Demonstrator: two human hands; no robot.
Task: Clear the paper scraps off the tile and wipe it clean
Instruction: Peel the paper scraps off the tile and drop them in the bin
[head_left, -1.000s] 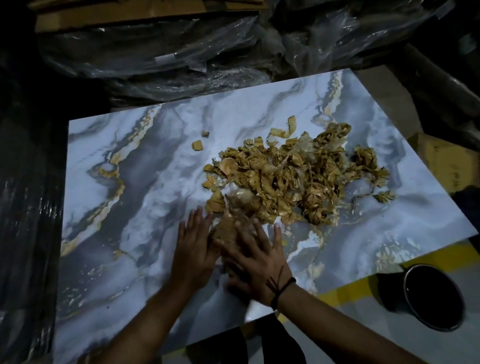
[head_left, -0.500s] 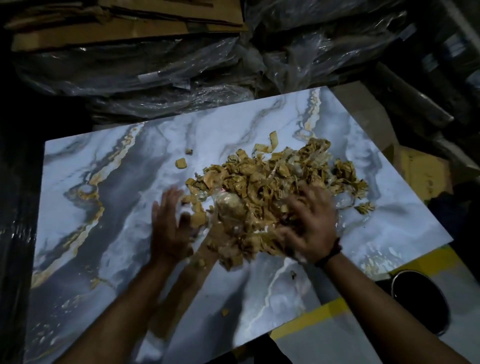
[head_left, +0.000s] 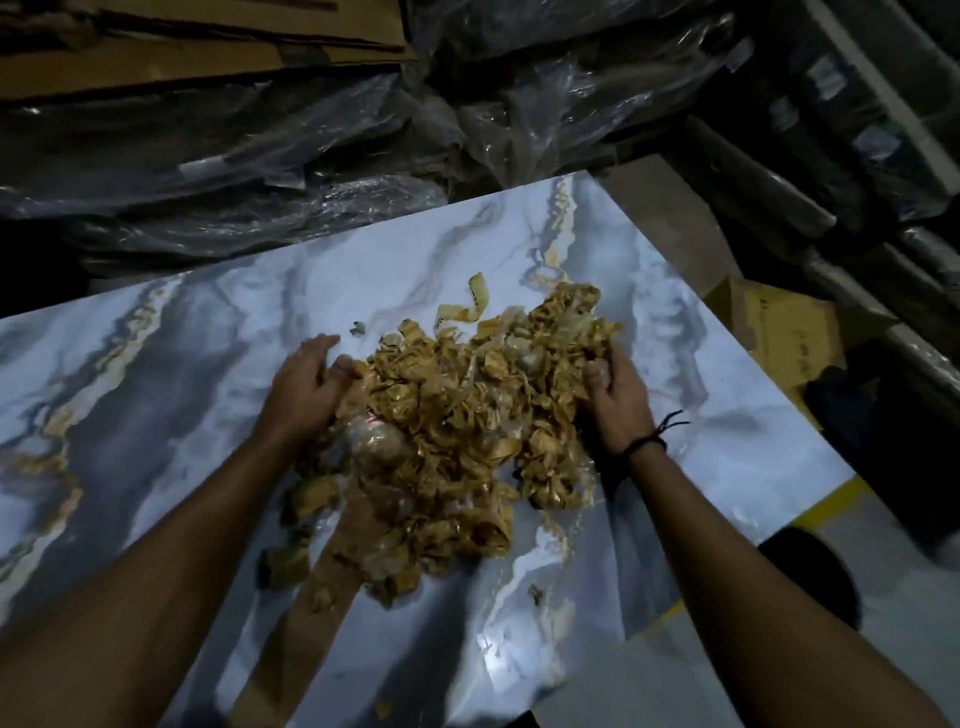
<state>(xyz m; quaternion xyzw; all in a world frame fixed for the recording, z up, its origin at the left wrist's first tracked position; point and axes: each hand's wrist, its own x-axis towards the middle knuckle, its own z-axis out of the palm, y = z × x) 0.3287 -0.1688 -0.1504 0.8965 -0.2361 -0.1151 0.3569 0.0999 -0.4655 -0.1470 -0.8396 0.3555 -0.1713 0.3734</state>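
On a glossy grey-and-white marbled tile (head_left: 171, 395) in dim light, 2 bare hands bracket a heap of crumpled tan paper scraps (head_left: 457, 415), apparently to bunch it for lifting off. The left hand (head_left: 304, 384) presses the heap's side with fingers nearly straight; the right hand (head_left: 618, 400) has its fingers buried in scraps, so its grip cannot be told.

Both arms fwd; L hand (head_left: 306, 382) fingers straight; R hand (head_left: 618, 395) cupped inward, fingers hidden.
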